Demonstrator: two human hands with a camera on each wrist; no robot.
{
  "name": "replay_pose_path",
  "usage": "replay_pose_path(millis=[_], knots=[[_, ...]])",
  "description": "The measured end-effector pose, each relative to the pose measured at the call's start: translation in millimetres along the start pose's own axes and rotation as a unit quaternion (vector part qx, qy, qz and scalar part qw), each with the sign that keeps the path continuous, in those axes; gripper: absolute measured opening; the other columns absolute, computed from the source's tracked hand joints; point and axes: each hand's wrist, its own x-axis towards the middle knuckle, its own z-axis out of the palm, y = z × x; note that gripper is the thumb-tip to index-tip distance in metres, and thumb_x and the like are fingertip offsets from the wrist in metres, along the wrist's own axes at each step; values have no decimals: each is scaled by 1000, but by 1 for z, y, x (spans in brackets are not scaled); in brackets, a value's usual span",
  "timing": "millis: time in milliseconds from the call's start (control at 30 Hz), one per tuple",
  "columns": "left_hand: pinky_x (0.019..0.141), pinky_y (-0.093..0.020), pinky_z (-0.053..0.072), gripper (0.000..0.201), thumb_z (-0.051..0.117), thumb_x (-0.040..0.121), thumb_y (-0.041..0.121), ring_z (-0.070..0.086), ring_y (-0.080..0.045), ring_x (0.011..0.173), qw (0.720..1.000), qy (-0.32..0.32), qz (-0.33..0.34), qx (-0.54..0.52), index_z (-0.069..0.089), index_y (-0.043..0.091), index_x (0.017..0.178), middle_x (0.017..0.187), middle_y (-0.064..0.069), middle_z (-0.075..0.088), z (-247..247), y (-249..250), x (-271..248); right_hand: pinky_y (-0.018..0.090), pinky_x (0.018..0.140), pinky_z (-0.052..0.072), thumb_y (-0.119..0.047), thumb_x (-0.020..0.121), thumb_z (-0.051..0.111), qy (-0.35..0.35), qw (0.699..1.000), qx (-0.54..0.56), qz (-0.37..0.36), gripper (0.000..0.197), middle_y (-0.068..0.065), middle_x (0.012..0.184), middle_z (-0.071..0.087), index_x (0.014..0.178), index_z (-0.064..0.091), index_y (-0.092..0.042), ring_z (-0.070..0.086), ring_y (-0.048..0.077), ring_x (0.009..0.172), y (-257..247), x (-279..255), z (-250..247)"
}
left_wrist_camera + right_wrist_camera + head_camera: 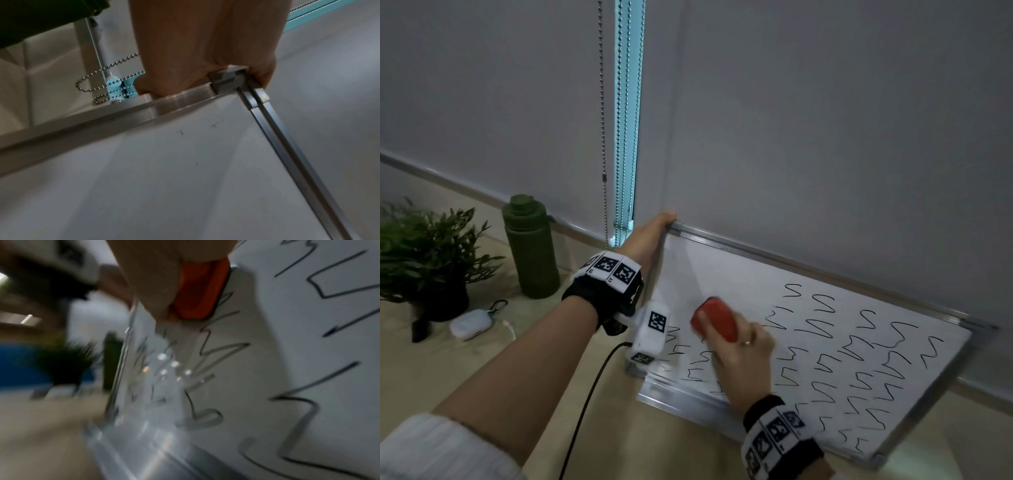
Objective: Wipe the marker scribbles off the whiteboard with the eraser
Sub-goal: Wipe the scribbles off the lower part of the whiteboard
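Note:
A whiteboard (722,270) in a metal frame leans against the wall, its lower edge on the beige table. Black marker scribbles (859,356) cover most of it; the upper left area is wiped white. My right hand (743,363) grips a red eraser (715,318) and presses it flat on the board's left part. In the blurred right wrist view the eraser (201,292) sits among scribbles (298,410). My left hand (650,236) grips the board's top left corner; in the left wrist view its fingers (205,48) curl over that corner (228,79).
A green bottle (530,246) and a potted plant (431,260) stand left of the board. A white case (470,323) lies near the plant. Bead chains (604,137) hang from the blind behind my left hand. A black cable (585,407) runs from my left wrist.

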Motion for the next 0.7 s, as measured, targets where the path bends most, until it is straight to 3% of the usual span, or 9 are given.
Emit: replay_pose_path(millis=[100,200,267,333,400,467,533,600,700], knots=[[110,-46,35,35,62,60,54,54,-32,116,1000,-11,6,14,65,24,78,114,-15,61,-1,2,-3,39,77,29,-25,32,88,-113,978,-42,-168,98,5,108,41,118,48,-46,40,25,89,0,-12,4],[107,-38,37,26,59,77,46,56,-27,101,1000,-21,12,17,63,21,75,93,-11,61,-5,1,-1,37,78,28,-20,42,90,-35,997,-17,-68,89,4,107,42,117,50,-46,38,23,88,-1,20,-9],[105,-42,41,28,61,74,47,58,-28,94,1000,-30,6,6,64,19,76,86,-11,62,-5,-1,3,37,80,27,-16,49,87,20,999,-6,44,89,7,109,42,122,44,-43,36,25,90,-6,38,-13],[93,-38,47,25,58,81,42,59,-28,86,999,-30,11,-14,62,18,75,77,-9,64,-3,0,4,38,80,27,-13,50,84,20,997,1,75,89,8,109,40,124,44,-42,36,26,90,-14,36,-9],[75,-31,47,24,53,89,33,57,-21,72,999,-26,14,-37,59,18,71,68,-5,60,-1,1,6,38,77,28,-15,46,83,-42,999,-12,-32,85,7,106,40,119,52,-46,37,25,87,-21,13,6],[70,-29,45,25,52,90,32,56,-18,68,999,-17,16,-34,59,20,69,66,-3,58,1,1,6,37,74,31,-25,42,83,-138,972,-49,-183,75,4,104,41,110,62,-49,39,23,85,-22,-16,21],[69,-29,46,24,53,89,33,58,-18,67,999,-15,16,-31,60,19,71,62,-2,62,1,2,2,35,74,32,-33,38,86,-175,956,-55,-227,72,1,101,43,105,64,-50,39,21,84,-19,-21,23],[73,-30,47,24,54,88,34,59,-20,68,999,-15,10,-29,61,18,72,66,-4,63,0,1,3,36,74,30,-29,33,88,-130,974,-32,-181,79,0,103,44,105,63,-50,40,22,85,-18,-5,15],[80,-34,47,23,55,86,37,59,-23,70,999,-25,15,-29,61,18,74,73,-7,61,0,0,3,39,77,29,-18,49,87,-6,1000,-14,-19,79,6,109,42,116,55,-45,38,25,90,-20,32,-1]])
